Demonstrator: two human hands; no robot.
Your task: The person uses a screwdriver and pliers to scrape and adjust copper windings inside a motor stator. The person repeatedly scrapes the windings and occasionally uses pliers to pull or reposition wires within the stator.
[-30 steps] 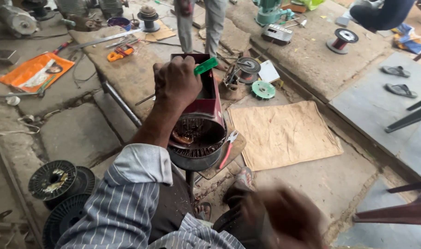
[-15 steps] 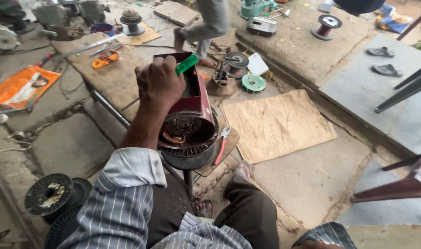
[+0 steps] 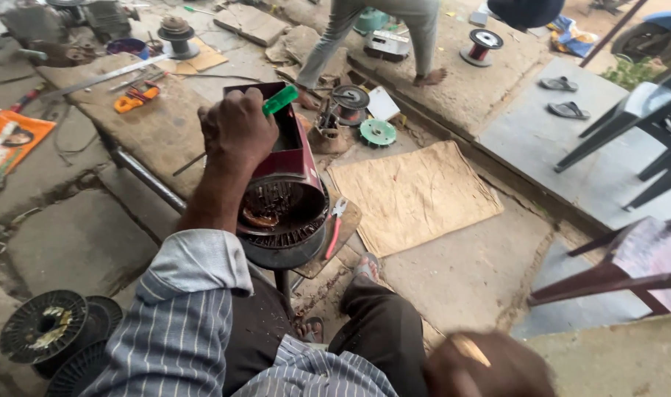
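2 hands showing from my head cam: I'm seeing the left hand [image 3: 236, 132] gripping a green-handled tool [image 3: 279, 100] in a closed fist, w/ the fist sitting on top of the dark red motor housing [image 3: 285, 187], which is lying on its side on a round stand in front of my knees, windings facing me. Right hand [image 3: 490, 365] is blurring at the bottom edge, well apart from the motor, so can't tell its grip; red-handled pliers [image 3: 335, 225] are lying just beside the housing, near the flat cardboard sheet [image 3: 412, 195].
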